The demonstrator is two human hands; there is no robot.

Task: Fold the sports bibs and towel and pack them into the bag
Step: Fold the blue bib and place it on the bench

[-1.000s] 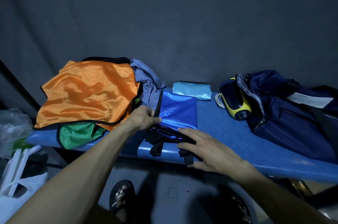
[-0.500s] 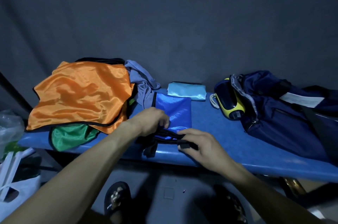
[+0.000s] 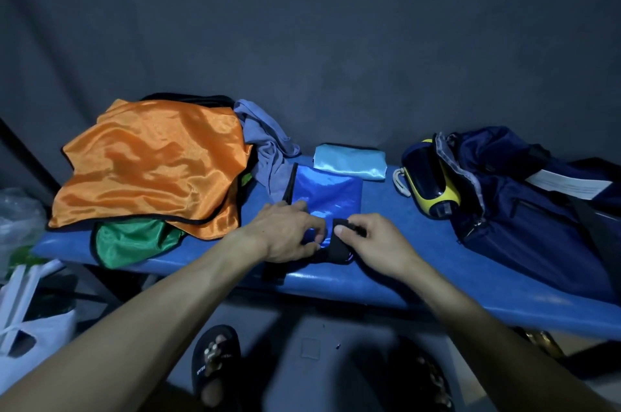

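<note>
Head view: at frame centre both hands work the near end of the blue bib lying on the bench. Left hand curls over its edge, pinning the fabric so it cannot slide; right hand pinches the black strap, probably tucking it in before the next fold. Orange bib, green bib and towel wait centre left, unfolded. A folded pale bib sits just beyond; the bag gapes at right.

blue bib folded shorter (near edge), hands closer
</note>
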